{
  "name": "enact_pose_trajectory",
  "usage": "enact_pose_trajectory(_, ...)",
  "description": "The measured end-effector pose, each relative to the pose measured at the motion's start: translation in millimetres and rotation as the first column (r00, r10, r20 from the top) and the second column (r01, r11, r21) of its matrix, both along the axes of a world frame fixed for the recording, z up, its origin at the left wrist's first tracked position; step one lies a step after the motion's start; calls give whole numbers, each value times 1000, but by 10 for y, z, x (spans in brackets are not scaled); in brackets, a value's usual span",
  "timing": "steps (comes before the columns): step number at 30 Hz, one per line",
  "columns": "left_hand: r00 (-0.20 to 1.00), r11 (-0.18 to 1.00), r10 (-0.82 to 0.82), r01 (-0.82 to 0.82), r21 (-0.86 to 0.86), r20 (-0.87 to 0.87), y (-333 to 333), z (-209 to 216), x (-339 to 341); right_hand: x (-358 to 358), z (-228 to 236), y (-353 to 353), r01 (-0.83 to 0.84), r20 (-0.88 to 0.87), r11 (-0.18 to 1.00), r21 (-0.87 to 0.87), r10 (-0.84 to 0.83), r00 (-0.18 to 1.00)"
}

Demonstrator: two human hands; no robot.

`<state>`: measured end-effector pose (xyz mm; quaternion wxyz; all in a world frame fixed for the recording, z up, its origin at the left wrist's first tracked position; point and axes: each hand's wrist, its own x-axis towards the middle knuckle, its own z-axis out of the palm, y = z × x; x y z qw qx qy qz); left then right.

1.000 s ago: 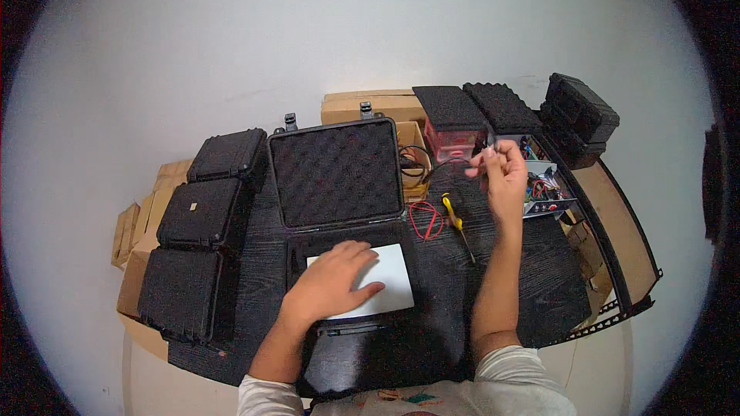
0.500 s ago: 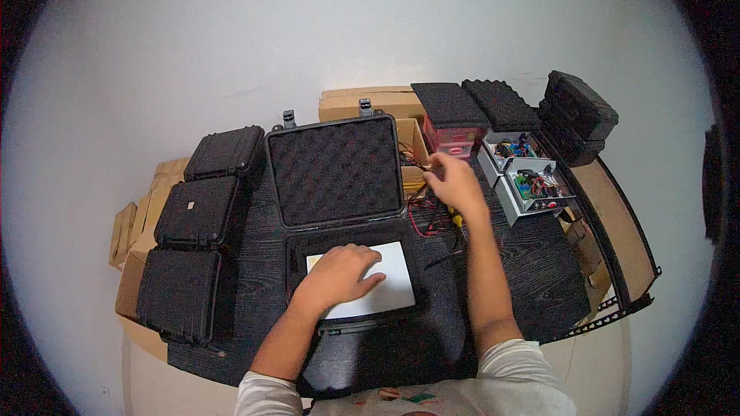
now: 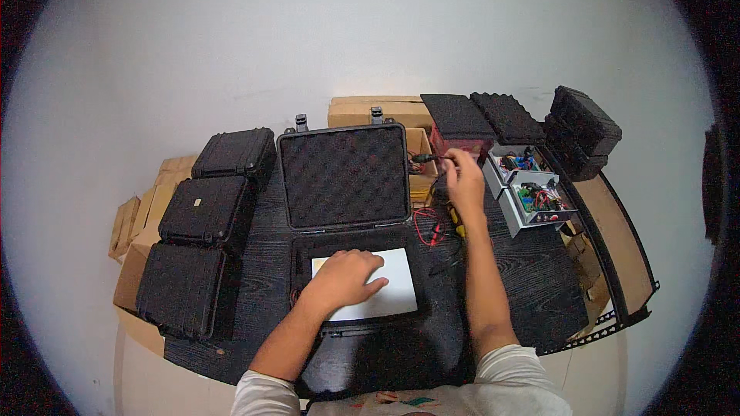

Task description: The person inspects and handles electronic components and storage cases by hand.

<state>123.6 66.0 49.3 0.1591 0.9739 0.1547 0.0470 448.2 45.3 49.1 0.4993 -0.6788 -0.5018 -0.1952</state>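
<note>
My left hand lies flat with fingers apart on a white panel, which sits in the base of an open black hard case. Grey-black egg-crate foam lines the raised lid. Beyond the case's right side, my right hand pinches a thin black cable, whose thicker black end points left over a small cardboard box with wires in it. Below that hand, a red lead and a yellow-and-black piece lie on the dark table; their exact kind is unclear.
Several closed black cases line the left side. To the right stand two white open enclosures with circuit boards and wires. Behind them are foam sheets, a reddish drawer box and stacked black cases. A black metal rack borders the right edge.
My right hand has closed on the black cable and lifted it, so its end now shows over the cardboard box. My left hand stays on the white panel. The whole view has shifted slightly.
</note>
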Motion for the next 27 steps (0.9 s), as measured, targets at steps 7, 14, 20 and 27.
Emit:
enact_pose_trajectory(7,843,990,139,-136,-45,519,-101,189,49,-537,631,-594,-547,-6,834,-65,548,836)
enact_pose_trajectory(14,830,850,-147,385,-361,538,-102,230,-41,-1120,631,-680,-756,-49,605,-250,772,634)
enact_pose_trajectory(20,895,704,32,295,-646,444,-196,292,-80,-1299,541,-658,-859,-97,454,-237,868,486)
enact_pose_trajectory(27,688,658,82,506,-558,721,-116,282,-126,-1220,454,-624,-887,-436,355,-296,775,457)
